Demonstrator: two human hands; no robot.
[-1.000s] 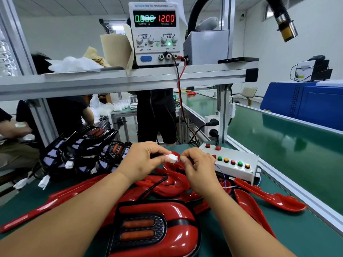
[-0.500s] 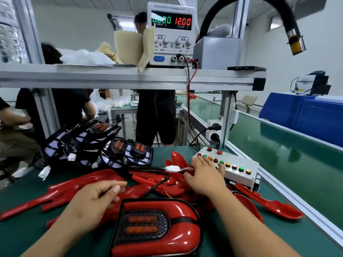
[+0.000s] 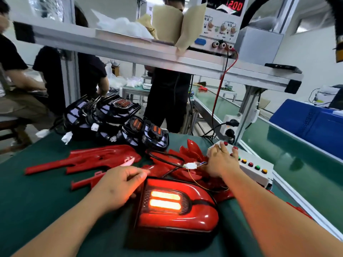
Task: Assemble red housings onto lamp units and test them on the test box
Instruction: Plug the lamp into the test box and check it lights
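An assembled lamp with a red housing (image 3: 176,210) lies on the green mat in front of me, its two bars glowing orange-red. My left hand (image 3: 118,186) rests against the lamp's left edge, fingers loosely bent. My right hand (image 3: 220,160) lies flat on the white test box (image 3: 254,167), fingertips on the red buttons at its far end. A white connector (image 3: 192,166) joins the lamp's black cable to the box's thin wires. Several loose red housings (image 3: 96,158) lie to the left and behind the lamp. Black lamp units (image 3: 118,123) are piled at the back.
A metal shelf (image 3: 148,51) overhangs the bench and carries a power supply (image 3: 222,21) showing red digits. A socket strip (image 3: 232,127) sits behind the test box. A green conveyor (image 3: 297,160) runs along the right. People sit and stand behind the bench.
Both hands let go of the white connector. My right hand went to the test box buttons, my left hand dropped beside the lamp, and the lamp lit up.
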